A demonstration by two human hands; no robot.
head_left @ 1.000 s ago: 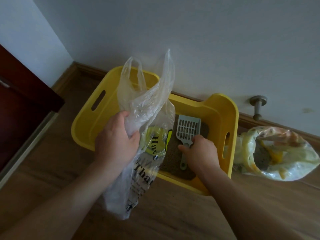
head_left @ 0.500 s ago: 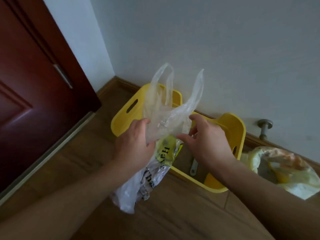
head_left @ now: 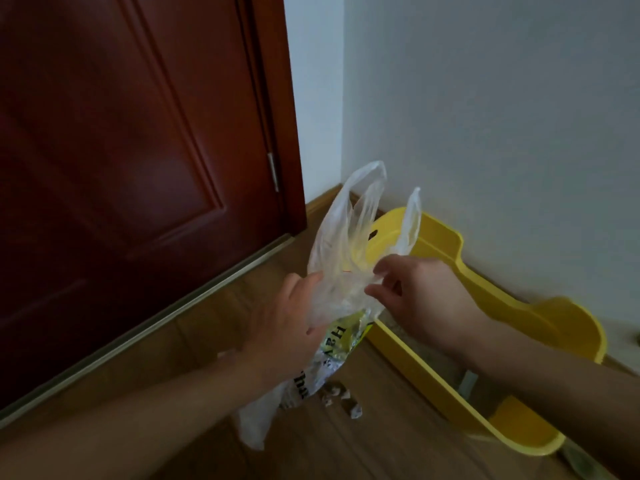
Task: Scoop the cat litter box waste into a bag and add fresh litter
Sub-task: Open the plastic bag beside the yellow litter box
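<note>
Wooden floor by dark red door, white wall. Yellow litter box sat against wall. Left hand gripped clear plastic bag; right hand pinched its rim, just above box's near corner.

The bag pinched between my left hand and my right hand is thin clear plastic film, crinkled and faintly shiny, with black print and a yellow patch low down. The litter box on the right is smooth yellow moulded plastic with a soft sheen. The floor looks like brown wood plank, satin and lightly grained. On the left the door is dark red-brown wood, polished to a low gloss, with a small metal hinge. The wall is matt white paint. A few rough grey clumps lie on the near floor.
</note>
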